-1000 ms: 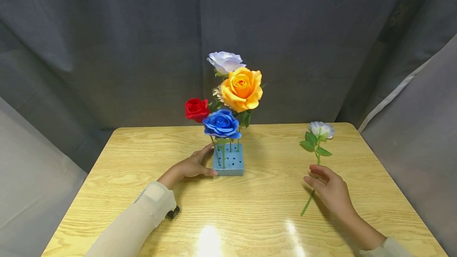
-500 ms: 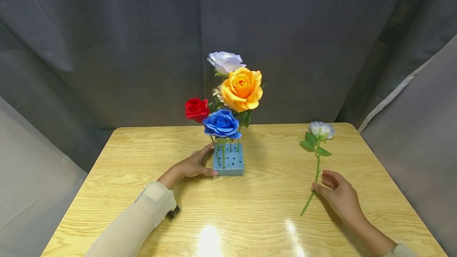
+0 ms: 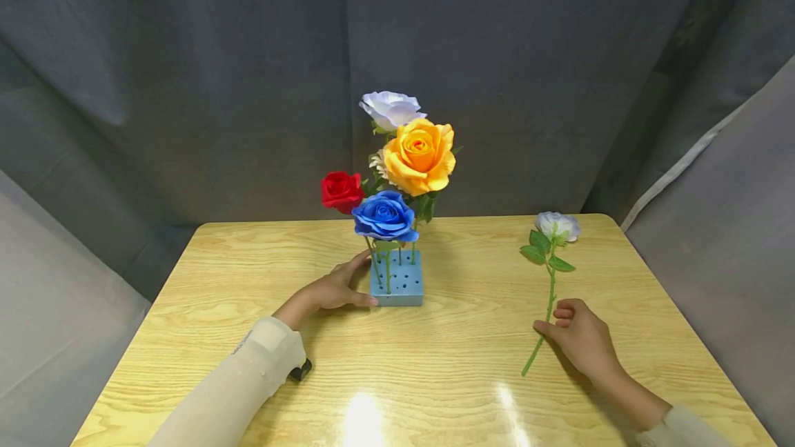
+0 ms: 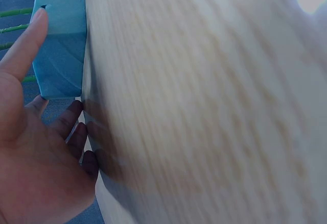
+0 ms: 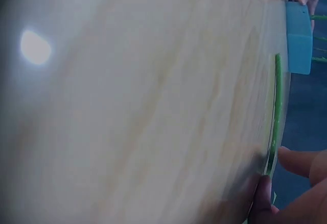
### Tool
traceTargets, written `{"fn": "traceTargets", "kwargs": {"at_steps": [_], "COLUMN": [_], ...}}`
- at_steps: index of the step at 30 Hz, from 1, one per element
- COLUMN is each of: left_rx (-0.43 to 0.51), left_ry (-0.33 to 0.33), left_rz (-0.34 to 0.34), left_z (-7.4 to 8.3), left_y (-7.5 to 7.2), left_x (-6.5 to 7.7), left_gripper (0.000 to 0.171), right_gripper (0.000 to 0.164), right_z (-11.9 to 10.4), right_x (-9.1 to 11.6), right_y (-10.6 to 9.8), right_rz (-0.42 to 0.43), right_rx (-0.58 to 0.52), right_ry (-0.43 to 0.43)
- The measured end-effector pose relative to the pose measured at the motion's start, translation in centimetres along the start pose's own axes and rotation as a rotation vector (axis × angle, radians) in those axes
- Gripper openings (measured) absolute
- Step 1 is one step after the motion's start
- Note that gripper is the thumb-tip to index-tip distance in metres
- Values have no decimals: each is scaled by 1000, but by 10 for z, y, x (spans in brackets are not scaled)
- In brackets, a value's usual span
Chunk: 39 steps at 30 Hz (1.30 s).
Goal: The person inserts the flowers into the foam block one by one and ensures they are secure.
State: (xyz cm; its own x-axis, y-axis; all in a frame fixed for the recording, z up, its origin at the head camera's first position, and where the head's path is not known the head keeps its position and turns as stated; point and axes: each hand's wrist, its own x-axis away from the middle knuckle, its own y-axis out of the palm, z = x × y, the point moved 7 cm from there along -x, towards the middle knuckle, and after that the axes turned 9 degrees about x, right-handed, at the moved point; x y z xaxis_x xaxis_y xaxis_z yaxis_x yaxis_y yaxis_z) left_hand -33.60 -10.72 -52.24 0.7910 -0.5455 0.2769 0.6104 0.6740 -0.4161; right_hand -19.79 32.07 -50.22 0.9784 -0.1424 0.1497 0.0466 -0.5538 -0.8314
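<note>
My left hand (image 3: 335,292) rests against the left side of a light blue block (image 3: 400,299) with holes in its top. The thumb lies along the front face, and the index fingertip is at the back left corner. In the left wrist view the remaining fingers stay loose beside the block (image 4: 61,60). On the right, a pale lilac-white rose (image 3: 557,227) lies on the table with its green stem toward me. My right hand (image 3: 586,340) is at the lower stem, its thumb over the stem and fingertips to the right, with a gap between them.
Several artificial flowers stand in the block: a red rose (image 3: 342,192), a blue rose (image 3: 385,216), a yellow-orange rose (image 3: 419,156) and a pale lilac one (image 3: 392,110). The wooden table (image 3: 261,247) backs onto a grey curtain (image 3: 248,88).
My right hand has drawn back down along the stem from nearer the leaves, and its fingers have come closer round the lower stem. The left hand stays at the block.
</note>
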Motion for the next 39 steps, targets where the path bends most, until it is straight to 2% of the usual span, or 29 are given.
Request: {"fn": "traceTargets", "kwargs": {"at_steps": [9,18,32,39], "left_rx": [7,19,10,-4], "left_ry": [9,6,5,2], "left_rz": [-1,0,1,1], "left_z": [-1,-1,-4,-3], "left_y": [1,1,1,1], "left_x": [-1,0,-1,-2], "left_gripper": [113,113,114,114], "right_gripper": [57,45,38,38], "right_z": [-6,-7,0,2], "right_x": [-6,-9,-11,-12], "right_y": [-3,-5,-2,-3], "right_rz": [10,-4,-48,-53], "right_rx": [94,82,-28,-44], "right_ry": [-59,-44,25,42]}}
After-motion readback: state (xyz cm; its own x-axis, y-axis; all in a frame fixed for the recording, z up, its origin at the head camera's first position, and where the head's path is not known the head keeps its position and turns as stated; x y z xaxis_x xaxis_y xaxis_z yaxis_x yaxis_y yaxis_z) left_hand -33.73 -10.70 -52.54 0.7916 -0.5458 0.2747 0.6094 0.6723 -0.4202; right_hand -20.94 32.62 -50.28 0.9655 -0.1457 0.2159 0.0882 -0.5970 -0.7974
